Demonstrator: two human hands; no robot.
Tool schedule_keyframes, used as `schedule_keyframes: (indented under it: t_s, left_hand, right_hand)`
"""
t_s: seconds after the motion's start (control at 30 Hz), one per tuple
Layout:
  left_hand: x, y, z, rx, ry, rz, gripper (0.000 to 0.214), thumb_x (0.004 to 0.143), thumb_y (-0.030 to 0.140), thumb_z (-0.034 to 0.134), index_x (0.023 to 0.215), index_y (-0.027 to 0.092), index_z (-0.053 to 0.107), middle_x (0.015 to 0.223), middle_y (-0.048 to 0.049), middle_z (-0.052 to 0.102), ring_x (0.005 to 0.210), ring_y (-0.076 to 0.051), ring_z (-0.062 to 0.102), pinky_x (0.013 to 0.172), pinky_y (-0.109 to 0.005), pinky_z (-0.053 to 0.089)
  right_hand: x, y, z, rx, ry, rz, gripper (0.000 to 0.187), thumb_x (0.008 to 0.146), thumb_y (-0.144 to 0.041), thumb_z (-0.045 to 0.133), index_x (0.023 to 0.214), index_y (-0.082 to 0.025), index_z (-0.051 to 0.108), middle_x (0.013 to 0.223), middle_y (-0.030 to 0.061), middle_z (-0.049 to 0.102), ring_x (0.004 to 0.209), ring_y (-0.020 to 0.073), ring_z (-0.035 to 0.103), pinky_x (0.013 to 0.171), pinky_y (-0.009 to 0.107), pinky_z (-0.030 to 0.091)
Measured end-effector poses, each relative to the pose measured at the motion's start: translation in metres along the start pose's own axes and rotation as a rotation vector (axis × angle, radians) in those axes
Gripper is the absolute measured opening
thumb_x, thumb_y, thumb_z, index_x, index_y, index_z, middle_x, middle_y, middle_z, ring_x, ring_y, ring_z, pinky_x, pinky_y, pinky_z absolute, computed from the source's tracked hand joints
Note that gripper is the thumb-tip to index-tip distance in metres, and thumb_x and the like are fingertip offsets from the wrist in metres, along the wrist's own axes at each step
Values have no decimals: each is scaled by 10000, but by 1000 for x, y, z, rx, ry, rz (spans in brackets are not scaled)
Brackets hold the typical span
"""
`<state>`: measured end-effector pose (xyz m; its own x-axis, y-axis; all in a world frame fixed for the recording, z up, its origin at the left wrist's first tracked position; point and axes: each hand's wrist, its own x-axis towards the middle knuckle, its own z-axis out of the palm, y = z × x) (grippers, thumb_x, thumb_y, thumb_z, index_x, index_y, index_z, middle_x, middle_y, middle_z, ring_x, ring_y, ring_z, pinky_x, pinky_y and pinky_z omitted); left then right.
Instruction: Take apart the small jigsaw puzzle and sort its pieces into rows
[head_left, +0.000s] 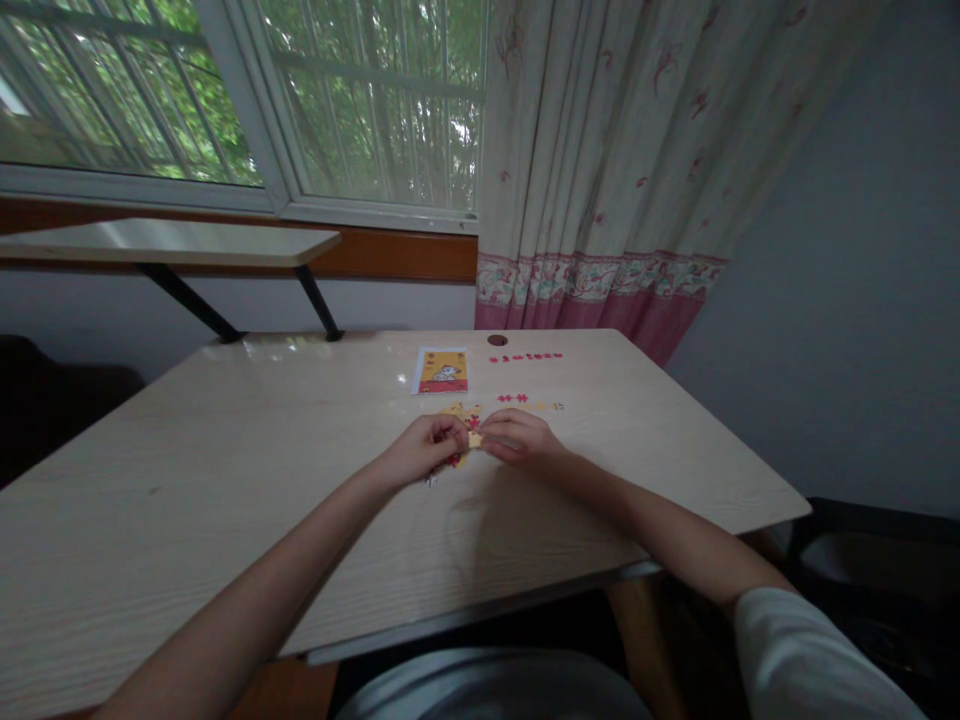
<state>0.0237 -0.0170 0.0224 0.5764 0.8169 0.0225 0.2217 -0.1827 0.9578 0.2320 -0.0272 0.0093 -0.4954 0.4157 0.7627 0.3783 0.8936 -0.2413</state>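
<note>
Over the middle of the table, my left hand (pixel 429 446) and my right hand (pixel 525 438) meet at the fingertips. Between them is a small pale yellow puzzle piece (pixel 475 440), pinched from both sides; the fingers cover part of it. Loose red, yellow and white puzzle pieces (pixel 454 461) lie under and beside my left hand, partly hidden by it. More yellow pieces (pixel 459 409) lie just behind the hands. Beyond my right hand are two red pieces (pixel 512 398) and a few yellow ones (pixel 541 406).
A picture card (pixel 444 373) with a white animal on yellow and red lies behind the hands. Right of it runs a row of several red pieces (pixel 525 357), near a round cable hole (pixel 497 340). A raised shelf (pixel 172 242) stands at the table's back left.
</note>
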Motion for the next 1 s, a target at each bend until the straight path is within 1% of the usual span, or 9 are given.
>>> schedule_keyframes:
  t_s: [0.13,0.23,0.33,0.47,0.63,0.7,0.83,0.93,1.0]
  left_hand:
    - [0,0,-1,10,11,17,267,746,397,561,688,137,546,526,37,485,427,-56,353,409,-182,242]
    - [-1,3,0,31,-8,13,254,743,386,561,692,138,553,517,44,473,425,-57,345,412,-184,245]
    - [-1,4,0,34,0,19,270,751,403,554,696,138,555,526,40,481,440,-62,365,424,-187,260]
    - [2,2,1,-22,23,52,278,747,407,578,718,131,572,576,22,520,498,-78,430,477,-202,319]
    - [1,8,-1,-11,74,96,297,780,418,555,822,127,600,755,-44,619,639,-119,525,591,-244,399]
    - [-1,8,-7,102,106,92,308,801,418,526,866,128,607,799,-63,634,663,-131,537,603,-252,408]
    - [-2,1,-27,500,177,110,312,840,400,456,900,145,626,769,-61,627,644,-146,531,605,-266,416]
    - [-2,-6,-43,783,183,165,284,847,354,425,897,169,633,866,-80,635,766,-184,560,695,-300,428]
    - [-3,-8,-49,913,187,185,264,844,330,420,898,179,630,903,-81,636,826,-201,560,732,-311,422]
  right_hand:
    - [-1,7,-2,-85,-56,36,277,796,-397,607,988,-205,660,886,70,672,830,148,620,760,279,496]
    - [-2,10,-1,-107,-83,53,263,791,-402,611,956,-207,670,865,70,679,811,157,618,755,303,473]
    - [-3,10,0,-105,-73,70,253,803,-387,599,969,-208,666,864,73,679,809,159,615,764,311,456]
    - [-2,9,-1,-110,-40,59,240,821,-367,578,978,-204,660,862,71,682,799,155,613,752,303,452]
    - [0,12,-12,-152,-2,51,232,834,-340,571,1004,-200,644,899,75,684,840,164,613,769,314,438]
    - [1,14,-20,-166,55,83,227,837,-325,571,1013,-200,640,896,77,681,831,167,610,771,324,432]
    - [2,19,-39,-211,180,202,226,839,-321,568,1031,-224,635,889,65,674,822,176,600,789,351,431]
    - [1,22,-46,-224,228,215,233,837,-321,571,1043,-234,634,911,63,671,819,178,597,786,355,438]
    - [0,24,-47,-227,240,209,234,837,-316,570,1047,-235,634,911,64,669,816,179,596,783,356,440]
